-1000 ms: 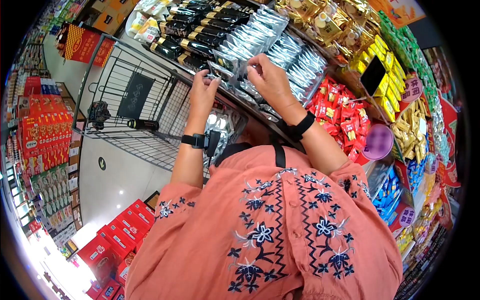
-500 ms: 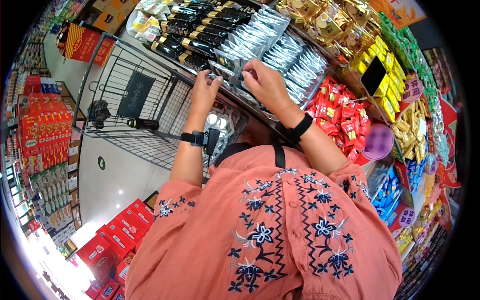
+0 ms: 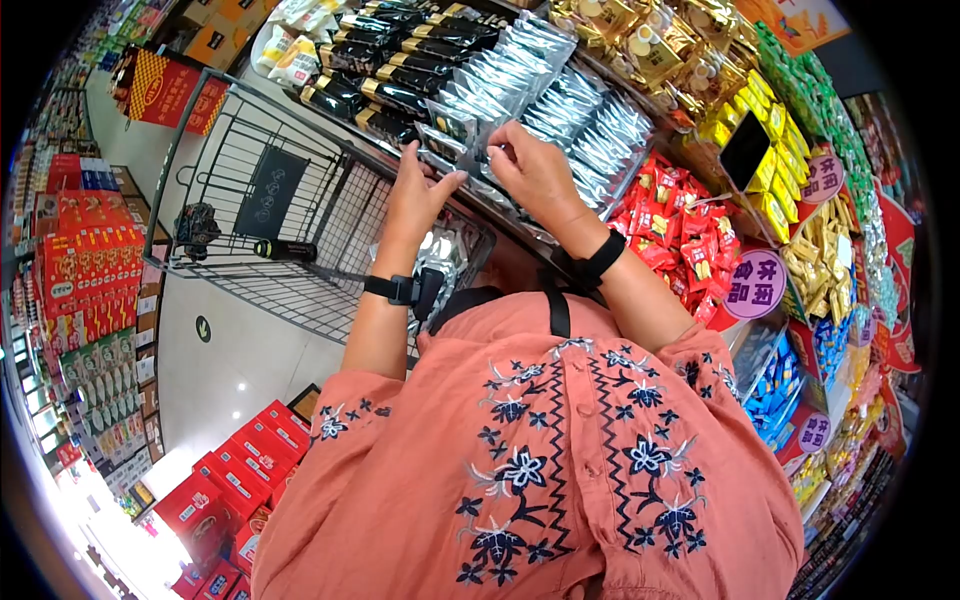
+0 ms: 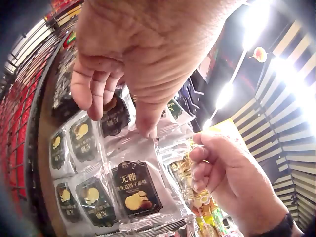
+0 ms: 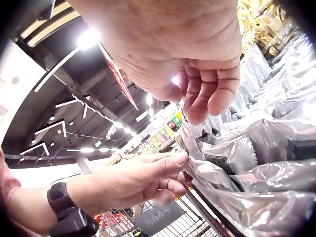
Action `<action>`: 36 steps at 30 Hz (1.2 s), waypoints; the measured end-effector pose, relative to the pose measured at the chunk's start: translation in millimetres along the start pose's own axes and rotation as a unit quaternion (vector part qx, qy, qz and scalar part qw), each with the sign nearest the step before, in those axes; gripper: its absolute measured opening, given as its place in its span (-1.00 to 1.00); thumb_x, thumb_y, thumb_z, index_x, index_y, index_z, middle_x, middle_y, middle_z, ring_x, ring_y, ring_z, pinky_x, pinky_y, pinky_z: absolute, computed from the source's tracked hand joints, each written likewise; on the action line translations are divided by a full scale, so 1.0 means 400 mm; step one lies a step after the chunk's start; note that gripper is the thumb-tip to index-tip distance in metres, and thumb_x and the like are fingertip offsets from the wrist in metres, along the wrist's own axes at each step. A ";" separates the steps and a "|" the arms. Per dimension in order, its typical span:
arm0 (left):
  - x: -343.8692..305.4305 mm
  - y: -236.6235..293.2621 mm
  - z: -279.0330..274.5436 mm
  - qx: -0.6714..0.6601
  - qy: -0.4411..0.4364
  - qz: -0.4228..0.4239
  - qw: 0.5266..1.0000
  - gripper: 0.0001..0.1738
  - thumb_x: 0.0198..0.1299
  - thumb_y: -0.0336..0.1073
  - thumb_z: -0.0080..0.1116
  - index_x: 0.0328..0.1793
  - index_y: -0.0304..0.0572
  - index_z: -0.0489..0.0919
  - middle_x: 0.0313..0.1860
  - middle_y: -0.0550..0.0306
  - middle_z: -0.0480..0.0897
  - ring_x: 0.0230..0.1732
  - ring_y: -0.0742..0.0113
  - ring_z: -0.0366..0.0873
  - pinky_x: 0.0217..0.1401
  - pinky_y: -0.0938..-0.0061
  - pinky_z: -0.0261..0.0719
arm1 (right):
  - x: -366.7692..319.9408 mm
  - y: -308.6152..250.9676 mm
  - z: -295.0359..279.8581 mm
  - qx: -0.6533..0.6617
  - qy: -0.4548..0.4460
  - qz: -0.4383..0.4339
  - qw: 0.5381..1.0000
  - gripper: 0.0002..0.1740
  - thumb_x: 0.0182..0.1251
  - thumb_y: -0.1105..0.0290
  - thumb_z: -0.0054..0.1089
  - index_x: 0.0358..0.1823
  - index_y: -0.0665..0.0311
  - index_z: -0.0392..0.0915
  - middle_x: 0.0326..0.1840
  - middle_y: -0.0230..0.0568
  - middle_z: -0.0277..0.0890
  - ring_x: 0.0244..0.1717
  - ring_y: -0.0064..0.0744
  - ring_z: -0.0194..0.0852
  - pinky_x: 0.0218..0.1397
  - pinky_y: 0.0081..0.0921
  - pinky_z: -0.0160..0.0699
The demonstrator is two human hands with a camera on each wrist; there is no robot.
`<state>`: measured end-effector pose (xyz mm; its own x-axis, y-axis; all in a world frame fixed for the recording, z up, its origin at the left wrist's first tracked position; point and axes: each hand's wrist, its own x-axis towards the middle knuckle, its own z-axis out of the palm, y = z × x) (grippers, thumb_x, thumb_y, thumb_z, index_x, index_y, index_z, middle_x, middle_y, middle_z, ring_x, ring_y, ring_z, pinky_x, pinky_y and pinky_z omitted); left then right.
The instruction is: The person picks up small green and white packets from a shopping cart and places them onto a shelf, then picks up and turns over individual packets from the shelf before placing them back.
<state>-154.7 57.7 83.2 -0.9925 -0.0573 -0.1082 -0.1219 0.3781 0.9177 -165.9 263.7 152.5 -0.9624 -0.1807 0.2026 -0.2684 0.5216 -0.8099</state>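
Observation:
Silver packets with dark labels (image 4: 133, 190) stand in rows on the display, seen closely in the left wrist view. My left hand (image 3: 412, 205) is at the display's near edge, thumb apart from the loosely bent fingers; its thumb tip is over the top of the front packet, and contact is unclear. My right hand (image 3: 540, 180) has curled fingers and pinches the upper corner of that packet, as the left wrist view shows. In the right wrist view, my left hand (image 5: 133, 180) lies below my right hand (image 5: 192, 64), beside the silver packets (image 5: 271, 177).
A wire shopping cart (image 3: 300, 230) stands left of the display, holding a dark bottle (image 3: 285, 250) and silver packets. Black packets (image 3: 410, 70) lie beyond my hands. Red packets (image 3: 680, 220) and a phone-like dark screen (image 3: 745, 150) are to the right. Red boxes (image 3: 235, 470) stand lower left.
My left hand's thumb has spread away from its fingers and points right. My right hand has shifted slightly left and down since the earliest frame.

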 end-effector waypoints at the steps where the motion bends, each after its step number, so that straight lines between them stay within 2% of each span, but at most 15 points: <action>1: 0.001 0.001 0.000 -0.004 -0.001 0.004 1.000 0.05 0.12 -0.15 0.56 0.55 -0.59 0.18 -0.09 -0.09 0.70 -0.27 0.29 0.64 -0.17 0.44 0.63 | -0.001 -0.001 0.000 -0.001 -0.001 0.001 1.000 -0.84 0.39 0.33 0.20 -0.10 0.22 0.55 -0.34 -0.04 0.69 -0.32 0.04 0.70 -0.27 -0.19 0.61; 2: 0.002 0.002 0.001 -0.009 -0.002 0.008 1.000 0.04 0.12 -0.15 0.56 0.55 -0.59 0.19 -0.09 -0.10 0.70 -0.28 0.28 0.64 -0.17 0.43 0.63 | -0.002 -0.001 -0.001 -0.002 -0.002 0.002 1.000 -0.84 0.39 0.33 0.21 -0.10 0.22 0.55 -0.34 -0.04 0.69 -0.32 0.04 0.70 -0.28 -0.19 0.61; 5: 0.009 -0.011 0.003 0.025 -0.008 0.026 0.999 0.00 0.19 -0.28 0.52 0.58 -0.56 0.13 -0.21 0.07 0.66 -0.34 0.48 0.59 -0.37 0.60 0.55 | -0.002 -0.001 -0.001 -0.002 -0.004 0.001 1.000 -0.84 0.39 0.33 0.20 -0.10 0.22 0.55 -0.34 -0.04 0.69 -0.32 0.04 0.70 -0.28 -0.19 0.61; 8: 0.022 -0.047 0.014 0.058 0.019 0.057 0.996 -0.02 0.18 -0.29 0.51 0.58 -0.54 0.15 -0.24 0.09 0.65 -0.41 0.51 0.55 -0.46 0.61 0.49 | -0.004 0.000 -0.001 0.005 -0.004 0.002 1.000 -0.84 0.39 0.33 0.20 -0.10 0.22 0.55 -0.34 -0.03 0.69 -0.31 0.04 0.70 -0.27 -0.19 0.60; 14: 0.017 -0.024 0.005 0.070 0.002 0.043 0.997 -0.07 0.24 -0.25 0.46 0.58 -0.51 0.17 -0.26 0.09 0.63 -0.40 0.51 0.56 -0.49 0.61 0.46 | -0.010 0.002 -0.004 0.002 -0.006 0.003 1.000 -0.82 0.39 0.32 0.19 -0.09 0.23 0.55 -0.33 -0.03 0.69 -0.30 0.06 0.70 -0.26 -0.16 0.60; 17: -0.010 0.003 0.002 0.019 0.019 -0.001 1.000 -0.08 0.26 -0.09 0.43 0.54 -0.55 0.25 -0.12 -0.08 0.69 -0.24 0.23 0.66 -0.15 0.38 0.62 | -0.017 0.000 -0.013 -0.003 -0.006 0.007 1.000 -0.82 0.39 0.32 0.19 -0.09 0.23 0.55 -0.34 -0.02 0.69 -0.30 0.07 0.69 -0.25 -0.14 0.59; 20: -0.001 -0.017 -0.012 -0.078 0.031 -0.052 0.995 -0.18 0.35 -0.06 0.34 0.54 -0.46 0.29 -0.14 -0.02 0.71 -0.30 0.34 0.67 -0.32 0.46 0.61 | -0.018 0.001 -0.014 -0.001 -0.004 0.008 1.000 -0.82 0.39 0.32 0.19 -0.09 0.23 0.55 -0.34 -0.02 0.68 -0.31 0.08 0.69 -0.25 -0.13 0.59; 23: 0.022 -0.040 -0.020 -0.120 0.027 -0.082 0.989 -0.27 0.39 -0.08 0.28 0.52 -0.40 0.35 -0.15 0.03 0.72 -0.34 0.43 0.68 -0.48 0.54 0.56 | -0.017 0.004 -0.011 0.000 -0.005 0.009 1.000 -0.82 0.39 0.32 0.19 -0.09 0.23 0.55 -0.34 -0.01 0.68 -0.30 0.09 0.68 -0.25 -0.12 0.59; 26: 0.035 -0.056 -0.015 -0.111 0.025 -0.086 0.990 -0.28 0.38 -0.08 0.28 0.49 -0.41 0.37 -0.18 0.05 0.73 -0.38 0.46 0.67 -0.53 0.58 0.55 | -0.018 0.008 -0.005 -0.008 -0.006 0.007 1.000 -0.82 0.39 0.31 0.18 -0.09 0.22 0.55 -0.34 0.00 0.68 -0.30 0.10 0.68 -0.24 -0.11 0.59; 29: 0.033 -0.042 -0.020 -0.111 0.015 -0.107 0.988 -0.27 0.35 -0.10 0.31 0.49 -0.44 0.37 -0.21 0.08 0.73 -0.37 0.45 0.68 -0.51 0.57 0.56 | -0.018 0.009 -0.007 -0.002 -0.006 0.009 1.000 -0.82 0.39 0.31 0.18 -0.09 0.22 0.55 -0.35 0.00 0.67 -0.30 0.12 0.68 -0.23 -0.10 0.59; 36: 0.042 -0.054 -0.018 -0.092 -0.004 -0.100 0.991 -0.17 0.29 -0.11 0.38 0.52 -0.48 0.31 -0.20 0.06 0.73 -0.33 0.42 0.70 -0.47 0.57 0.59 | -0.016 0.015 -0.005 0.002 -0.005 0.008 1.000 -0.83 0.38 0.33 0.18 -0.09 0.22 0.55 -0.36 -0.01 0.67 -0.32 0.10 0.67 -0.27 -0.12 0.57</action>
<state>-168.6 41.7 64.4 -0.9485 -0.1065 -0.2982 -0.3136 0.1859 0.9312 -161.4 269.4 147.6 -0.9660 -0.1808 0.1846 -0.2533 0.5208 -0.8152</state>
